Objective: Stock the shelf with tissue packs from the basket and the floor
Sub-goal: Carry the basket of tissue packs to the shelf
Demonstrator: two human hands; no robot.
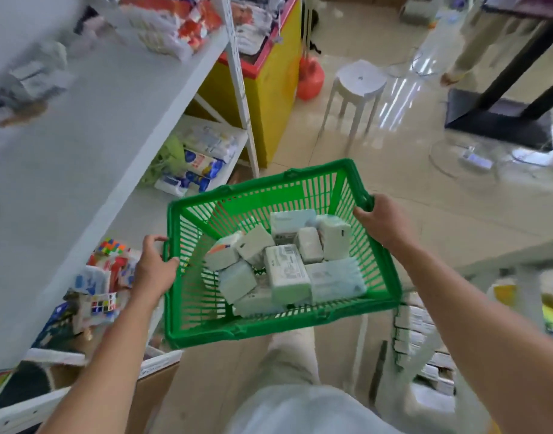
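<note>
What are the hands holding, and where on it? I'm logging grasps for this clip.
Both hold the green plastic slatted basket of tissue packs: left hand on its left rim, right hand on its right rim.

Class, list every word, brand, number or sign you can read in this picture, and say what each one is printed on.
None can be read.
Tissue packs in the green basket: printed labels and a barcode, too small and blurred.
Blue and white packs on the lower shelf: print blurred.
Red and white packs on the upper shelf: print blurred.
</note>
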